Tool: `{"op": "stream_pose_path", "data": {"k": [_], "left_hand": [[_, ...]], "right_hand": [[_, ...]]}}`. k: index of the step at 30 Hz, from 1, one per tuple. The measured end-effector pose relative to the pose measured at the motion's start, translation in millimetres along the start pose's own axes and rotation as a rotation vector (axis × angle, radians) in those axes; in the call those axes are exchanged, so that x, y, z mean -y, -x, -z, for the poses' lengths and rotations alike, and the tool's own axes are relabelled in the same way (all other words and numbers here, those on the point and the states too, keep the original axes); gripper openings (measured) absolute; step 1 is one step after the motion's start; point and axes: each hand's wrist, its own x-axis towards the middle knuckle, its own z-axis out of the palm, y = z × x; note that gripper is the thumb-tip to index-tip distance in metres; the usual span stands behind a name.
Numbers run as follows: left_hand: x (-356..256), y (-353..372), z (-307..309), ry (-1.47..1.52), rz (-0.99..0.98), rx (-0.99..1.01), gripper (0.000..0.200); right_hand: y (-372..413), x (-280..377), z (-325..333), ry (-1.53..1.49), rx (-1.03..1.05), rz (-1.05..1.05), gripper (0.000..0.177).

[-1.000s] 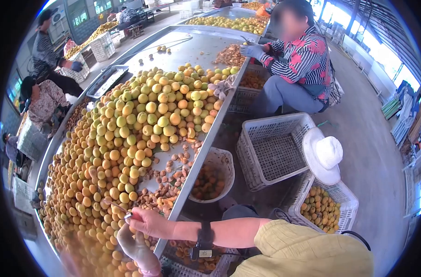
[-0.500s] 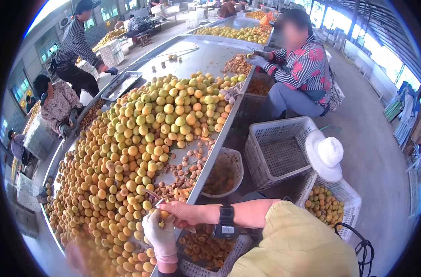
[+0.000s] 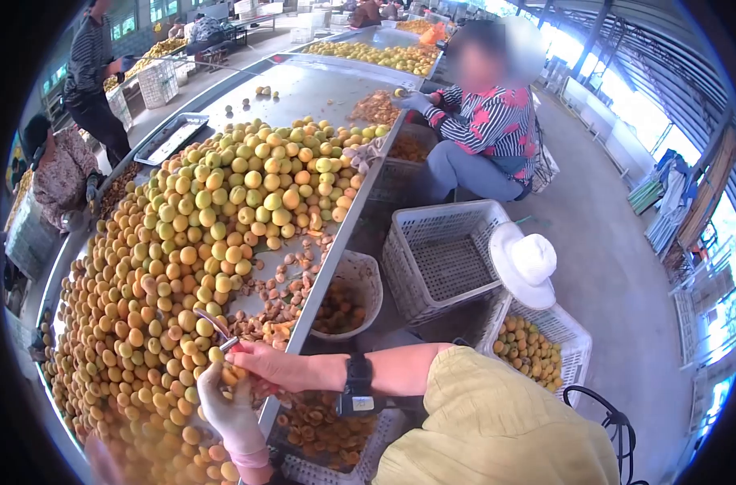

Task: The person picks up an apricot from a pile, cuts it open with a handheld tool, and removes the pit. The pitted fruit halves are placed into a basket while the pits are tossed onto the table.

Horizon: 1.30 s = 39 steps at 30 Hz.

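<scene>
One metal counter [image 3: 311,81] spans seven to twelve o'clock and carries a heap of yellow-orange fruit [image 3: 182,242] at nine o'clock. One plastic crate [image 3: 382,443], containing halved fruit [image 3: 328,432], sits beside the counter's edge at six o'clock. Gloved left hand [image 3: 229,408] and bare right hand [image 3: 264,364] meet at seven o'clock. Right is clamped on a slim tool [image 3: 229,344], tip toward ten o'clock. Left has its fingers closed on an orange fruit piece [image 3: 234,374]; tool contact with the piece cannot be determined.
</scene>
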Motion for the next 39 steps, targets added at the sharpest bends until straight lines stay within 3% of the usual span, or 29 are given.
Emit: {"op": "stream_pose_path", "data": {"k": [2, 4, 6, 10, 12, 15, 17, 18, 20, 22, 24, 26, 28, 29, 30, 31, 32, 33, 34, 36, 39], "left_hand": [[9.9, -3.3, 3.0, 0.039, 0.014, -0.010, 0.038], [5.1, -6.0, -4.9, 0.322, 0.128, -0.109, 0.032], [1.1, -7.1, -11.1, 0.323, 0.171, -0.086, 0.032], [15.5, -13.2, -23.6, 0.525, 0.247, -0.272, 0.032], [18.7, -15.4, -17.6, 0.955, 0.591, -0.208, 0.031], [41.3, -17.6, -10.2, 1.116, 0.667, -0.228, 0.033], [64.0, -18.3, 1.1, 1.198, 0.692, -0.148, 0.039], [66.6, -19.2, 4.2, 1.194, 0.698, -0.151, 0.039], [72.0, -18.5, 10.4, 1.274, 0.749, -0.292, 0.043], [110.2, -12.4, 29.3, 1.228, 0.747, -0.196, 0.043], [130.0, -15.9, 41.2, 1.343, 0.488, 0.174, 0.042], [101.9, -24.0, 26.2, 1.401, 0.428, 0.122, 0.042], [59.1, -28.6, 20.1, 1.200, 0.695, -0.229, 0.039], [80.5, -24.1, 21.5, 0.732, 0.540, -0.312, 0.032], [74.5, -24.5, 15.8, 0.774, 0.575, -0.336, 0.027], [72.6, -23.5, 20.6, 1.179, 0.573, -0.080, 0.024], [44.6, -26.2, 15.4, 1.295, 0.712, -0.087, 0.023], [51.8, -28.4, 11.8, 1.476, 0.699, 0.027, 0.024], [54.0, -26.7, 10.4, 1.411, 0.756, -0.039, 0.029], [24.4, -29.8, -3.9, 1.106, 0.884, -0.275, 0.039], [27.0, -30.6, -2.9, 0.971, 0.904, -0.263, 0.051]], "right_hand": [[-5.3, -7.4, 5.2, -0.023, 0.037, 0.074, 0.021], [-2.4, -2.2, -0.7, 0.114, -0.100, 0.094, 0.022], [-13.6, -15.8, 1.4, 0.233, -0.104, 0.323, 0.028], [-9.4, -15.2, -5.2, 0.473, -0.229, 0.361, 0.029], [-11.7, -17.0, -8.6, 0.558, -0.236, 0.386, 0.027], [-8.0, -24.1, -18.3, 0.574, -0.283, 0.426, 0.026], [-11.7, -32.7, -21.0, 0.837, -0.314, 0.494, 0.022], [-13.3, -35.1, -23.2, 0.833, -0.316, 0.489, 0.022], [-15.2, -41.5, -26.7, 0.849, -0.236, 0.561, 0.021], [-16.0, -45.4, -27.6, 0.874, -0.247, 0.618, 0.022], [-22.2, -42.5, -28.6, 0.937, -0.255, 0.763, 0.025], [-28.3, -42.0, -22.0, 0.901, -0.204, 0.797, 0.025], [-28.9, -39.3, -23.3, 0.773, -0.280, 0.886, 0.021], [-26.3, -33.1, -22.5, 0.690, -0.301, 0.746, 0.019], [-27.6, -25.3, -18.0, 0.604, -0.311, 0.593, 0.018], [-41.2, -33.2, -5.7, 0.517, -0.405, 0.618, 0.013], [-34.5, -15.8, -7.7, 0.230, -0.359, 0.505, 0.012], [-32.7, -5.1, -2.7, -0.099, -0.327, 0.348, 0.016], [-41.7, -5.1, 8.9, -0.251, -0.355, 0.336, 0.016], [-37.5, 15.8, 15.4, -0.250, -0.378, 0.324, 0.027], [-35.8, 30.7, 14.4, -0.308, -0.393, 0.366, 0.033]]}}
